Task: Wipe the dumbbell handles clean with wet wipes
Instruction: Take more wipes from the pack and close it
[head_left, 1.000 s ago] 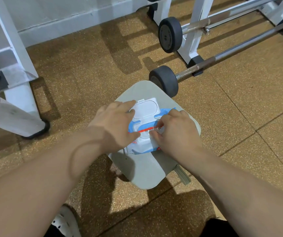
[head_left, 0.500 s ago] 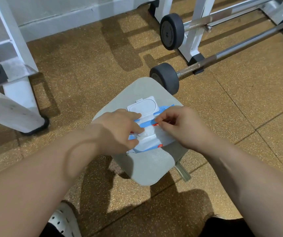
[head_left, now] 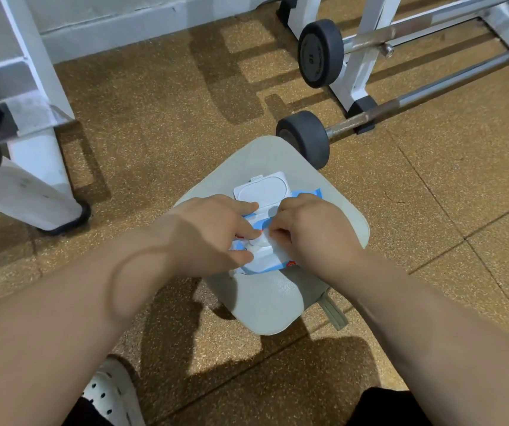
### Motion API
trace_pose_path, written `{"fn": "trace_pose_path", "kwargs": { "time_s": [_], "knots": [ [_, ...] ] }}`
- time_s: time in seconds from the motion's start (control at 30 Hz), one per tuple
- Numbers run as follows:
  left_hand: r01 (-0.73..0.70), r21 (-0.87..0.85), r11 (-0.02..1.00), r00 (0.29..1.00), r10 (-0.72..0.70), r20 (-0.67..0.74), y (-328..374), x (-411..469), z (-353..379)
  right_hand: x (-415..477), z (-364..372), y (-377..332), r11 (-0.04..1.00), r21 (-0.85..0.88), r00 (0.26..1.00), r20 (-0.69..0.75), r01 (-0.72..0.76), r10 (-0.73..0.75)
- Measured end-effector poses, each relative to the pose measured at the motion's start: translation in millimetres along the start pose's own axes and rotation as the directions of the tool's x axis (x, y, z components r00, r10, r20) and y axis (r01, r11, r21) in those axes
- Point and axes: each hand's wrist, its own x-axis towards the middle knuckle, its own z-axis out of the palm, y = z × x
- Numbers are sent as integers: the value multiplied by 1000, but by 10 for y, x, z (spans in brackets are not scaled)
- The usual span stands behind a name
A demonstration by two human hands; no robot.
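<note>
Speckled brown rubber floor point(head_left: 160, 124) fills most of the room in view. A white rack point(head_left: 34, 179) stands at the left and another white frame point(head_left: 357, 75) at the far right. The far dumbbell point(head_left: 320, 53) rests against that frame. The near dumbbell point(head_left: 305, 138) lies on the floor, its steel handle point(head_left: 416, 96) running off to the right and its dark weight just beside the far corner of a grey padded bench point(head_left: 265, 302).

Both forearms reach down and inward over the bench. The left hand point(head_left: 213, 235) holds the left end of the wet wipes pack point(head_left: 273, 262), with fingers on top, thumb at the near edge and forefinger stretched toward the hinge of the flipped-open white lid point(head_left: 262, 189). The right hand point(head_left: 314, 232) is curled, its fingertips pinched together at the pack's opening. What they have hold of there is too small to tell.

Half a second ago the right hand was drawn off to the right with a red strip between its fingers. It has since come back in close to the left hand, whose forefinger was then curled. The pack has not shifted.

The pack sits mid-bench with grey margin on every side. Open floor lies to the right, and a white perforated shoe point(head_left: 114, 395) is at the near edge.
</note>
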Motion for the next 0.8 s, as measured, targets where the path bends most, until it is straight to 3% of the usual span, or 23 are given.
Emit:
{"fn": "trace_pose_path", "kwargs": {
  "time_s": [0.2,0.4,0.57,0.7,0.8],
  "knots": [
    [-22,-28,999,999,21,-35,-28,-5,4,10,-21,14,998,-63,993,118,23,-15],
    [-30,-21,999,997,29,-65,-35,4,-36,31,-114,78,983,178,992,126,-40,18],
    [-24,-24,999,995,22,-99,-26,7,-83,35,-157,198,900,401,980,163,-170,112],
    [-22,7,1000,994,23,-108,-1,3,-100,42,-168,220,876,428,970,185,-223,157],
    [-13,46,999,994,17,-104,23,1,-94,22,-142,169,905,384,982,113,-184,152]
  ]
}}
